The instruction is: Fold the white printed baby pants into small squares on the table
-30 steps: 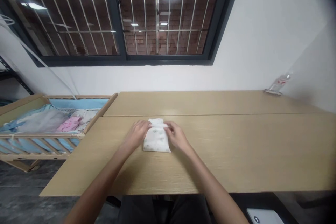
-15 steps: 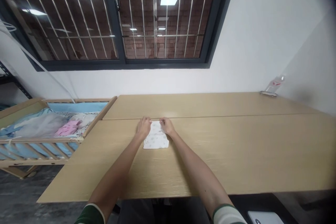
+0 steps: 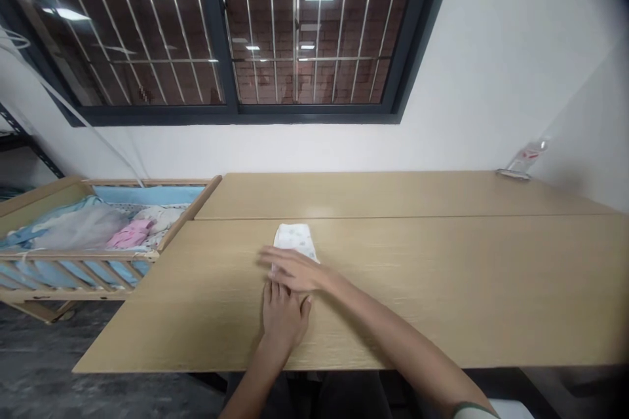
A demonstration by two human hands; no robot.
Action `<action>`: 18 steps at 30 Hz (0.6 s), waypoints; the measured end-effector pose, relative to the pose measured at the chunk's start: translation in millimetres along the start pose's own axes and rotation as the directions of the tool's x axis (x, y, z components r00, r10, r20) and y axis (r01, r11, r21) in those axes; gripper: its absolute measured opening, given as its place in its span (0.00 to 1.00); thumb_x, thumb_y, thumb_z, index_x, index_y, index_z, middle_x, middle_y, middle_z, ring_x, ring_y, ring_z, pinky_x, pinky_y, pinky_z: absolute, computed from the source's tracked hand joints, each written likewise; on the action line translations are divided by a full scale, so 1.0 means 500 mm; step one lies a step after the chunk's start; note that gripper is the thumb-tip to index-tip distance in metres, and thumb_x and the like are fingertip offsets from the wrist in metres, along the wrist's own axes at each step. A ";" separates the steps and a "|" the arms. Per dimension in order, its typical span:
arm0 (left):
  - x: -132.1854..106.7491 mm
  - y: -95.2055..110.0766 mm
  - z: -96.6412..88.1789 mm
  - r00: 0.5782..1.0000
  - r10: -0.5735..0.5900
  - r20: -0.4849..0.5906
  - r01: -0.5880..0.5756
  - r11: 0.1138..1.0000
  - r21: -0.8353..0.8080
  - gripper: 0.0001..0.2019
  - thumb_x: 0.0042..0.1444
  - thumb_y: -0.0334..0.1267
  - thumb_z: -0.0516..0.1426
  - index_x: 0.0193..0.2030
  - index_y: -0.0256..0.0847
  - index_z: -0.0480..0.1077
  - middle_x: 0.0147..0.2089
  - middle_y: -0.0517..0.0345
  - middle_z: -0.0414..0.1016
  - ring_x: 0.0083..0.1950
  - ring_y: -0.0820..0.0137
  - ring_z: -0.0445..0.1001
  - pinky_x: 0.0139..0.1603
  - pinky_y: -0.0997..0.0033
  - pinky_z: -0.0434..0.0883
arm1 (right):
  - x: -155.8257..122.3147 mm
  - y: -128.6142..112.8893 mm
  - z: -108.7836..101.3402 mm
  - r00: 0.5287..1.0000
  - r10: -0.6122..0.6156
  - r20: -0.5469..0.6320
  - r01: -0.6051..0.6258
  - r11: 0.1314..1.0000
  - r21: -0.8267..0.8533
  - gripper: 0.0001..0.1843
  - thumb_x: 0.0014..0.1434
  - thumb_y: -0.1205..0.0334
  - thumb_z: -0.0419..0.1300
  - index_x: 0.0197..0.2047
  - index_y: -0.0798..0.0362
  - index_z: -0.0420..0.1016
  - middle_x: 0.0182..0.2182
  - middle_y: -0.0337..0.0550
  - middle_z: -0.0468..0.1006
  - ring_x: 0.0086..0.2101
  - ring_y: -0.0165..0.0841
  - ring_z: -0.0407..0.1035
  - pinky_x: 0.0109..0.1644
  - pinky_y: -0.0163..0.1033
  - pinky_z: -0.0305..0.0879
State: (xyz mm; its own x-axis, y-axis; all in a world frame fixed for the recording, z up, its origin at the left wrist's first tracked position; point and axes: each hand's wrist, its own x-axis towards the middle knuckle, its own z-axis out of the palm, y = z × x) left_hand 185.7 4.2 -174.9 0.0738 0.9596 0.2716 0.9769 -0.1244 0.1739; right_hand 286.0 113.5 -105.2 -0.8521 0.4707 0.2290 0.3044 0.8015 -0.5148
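Over the near part of the small white printed cloth point(image 3: 297, 239), my right hand point(image 3: 292, 268) reaches across, fingers loosely spread and blurred, hiding much of it; I can't tell whether that palm touches it. My left hand point(image 3: 285, 319) lies palm down just below, thumb apart, its fingertips partly behind the right. The cloth sits on the wooden tabletop point(image 3: 442, 281), nearer its left end, just short of the seam point(image 3: 373, 217). My right forearm crosses the space beside it. The near edge runs below my wrists, and the board stretches far to my right. At the far right corner is a clear plastic bottle point(image 3: 528, 156), contents too small to tell. Left of the table, a wooden crib point(image 3: 98, 255) holds pink fabric point(image 3: 132, 234), blue bedding and sheer whitish material point(image 3: 81, 228).
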 end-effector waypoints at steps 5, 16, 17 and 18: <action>0.009 -0.015 0.000 0.999 0.045 -0.015 -0.045 0.999 -0.021 0.26 0.66 0.45 0.53 0.67 0.36 0.69 0.66 0.39 0.71 0.68 0.46 0.66 0.70 0.43 0.58 | -0.023 -0.004 0.041 0.979 0.042 0.200 -0.059 0.995 0.082 0.30 0.75 0.45 0.42 0.75 0.44 0.52 0.75 0.41 0.49 0.73 0.35 0.42 0.77 0.45 0.38; 0.006 -0.020 -0.002 0.995 0.060 -0.076 -0.060 0.998 0.006 0.27 0.67 0.52 0.52 0.68 0.44 0.67 0.69 0.38 0.66 0.70 0.46 0.62 0.66 0.43 0.63 | 0.019 0.195 -0.011 0.978 0.194 0.079 -0.180 0.971 -0.154 0.30 0.73 0.47 0.49 0.74 0.43 0.57 0.74 0.42 0.50 0.73 0.40 0.41 0.77 0.52 0.35; 0.007 -0.021 -0.002 0.996 0.060 -0.072 -0.060 0.998 -0.001 0.27 0.67 0.52 0.52 0.69 0.44 0.66 0.70 0.38 0.65 0.70 0.46 0.62 0.66 0.44 0.63 | 0.024 0.205 -0.018 0.977 0.199 0.073 -0.185 0.969 -0.164 0.30 0.73 0.47 0.48 0.74 0.44 0.56 0.74 0.43 0.49 0.73 0.40 0.41 0.77 0.51 0.36; 0.007 -0.022 -0.003 0.996 0.060 -0.068 -0.061 0.998 -0.006 0.27 0.68 0.53 0.51 0.69 0.44 0.66 0.70 0.37 0.64 0.70 0.45 0.61 0.66 0.43 0.63 | 0.029 0.213 -0.025 0.976 0.204 0.070 -0.190 0.967 -0.172 0.30 0.73 0.47 0.47 0.74 0.45 0.55 0.74 0.43 0.49 0.73 0.39 0.41 0.77 0.50 0.35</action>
State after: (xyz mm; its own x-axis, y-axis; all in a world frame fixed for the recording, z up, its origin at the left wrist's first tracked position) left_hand 175.1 8.6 -174.2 0.1186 0.9310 0.3452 0.9693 -0.1840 0.1631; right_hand 311.6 210.3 -146.2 -0.7998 0.5972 0.0602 0.5292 0.7489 -0.3989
